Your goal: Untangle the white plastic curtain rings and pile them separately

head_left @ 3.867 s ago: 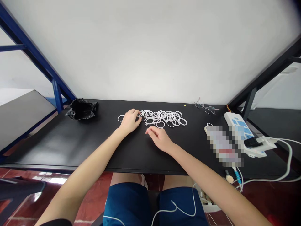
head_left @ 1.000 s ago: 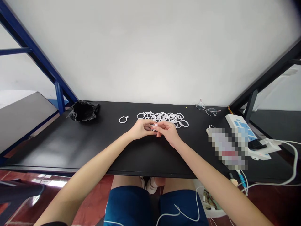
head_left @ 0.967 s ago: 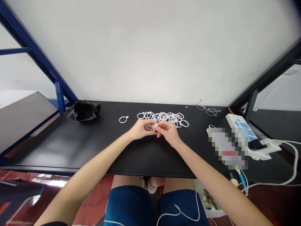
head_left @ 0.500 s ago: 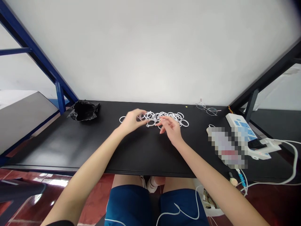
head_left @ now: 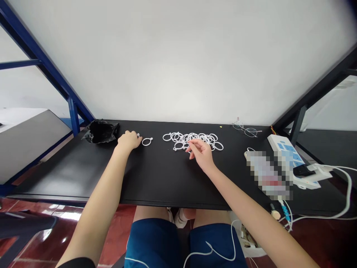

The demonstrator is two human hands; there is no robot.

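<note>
A heap of white rings (head_left: pixel 195 137), each with a small knob, lies on the black table (head_left: pixel 164 175). My right hand (head_left: pixel 202 152) rests at the near side of the heap, fingers curled with thumb and forefinger close together. Whatever they pinch, if anything, is too small to make out. Farther left, my left hand (head_left: pixel 128 141) is closed, back upward, low over the table. A white knob of a ring shows past its fingers; the rest of that ring is hidden. Just right of this hand lies a single white ring (head_left: pixel 147 142).
An opened black plastic bag (head_left: pixel 100 132) stands at the back left. Eyeglasses (head_left: pixel 248 130) lie at the back right. A blurred-out phone-like object (head_left: pixel 267 175), a power strip (head_left: pixel 287 149) and white cables (head_left: pixel 348 193) occupy the right side. A wall rises behind.
My left hand has moved left from the heap, carrying a white ring past the single one, toward the black bag. My right hand has stayed at the heap, its fingers slightly more closed.
</note>
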